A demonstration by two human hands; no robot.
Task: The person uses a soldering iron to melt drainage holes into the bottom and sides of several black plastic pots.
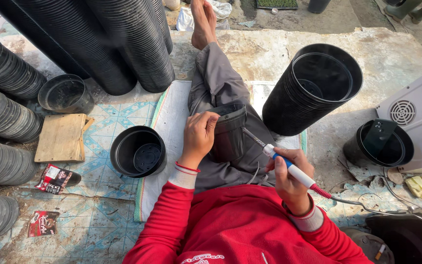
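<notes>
My left hand grips a small black plastic pot lying on its side on my grey-trousered leg. My right hand holds a soldering iron with a white and blue handle and a red collar. Its metal tip touches the side of the pot. A cord runs from the iron to the right. I wear red sleeves with grey cuffs.
A tall stack of black pots stands to the right, a single pot to the left. Long stacks of pots lie at top and left. A wooden board, a white box with a vent and another pot lie around.
</notes>
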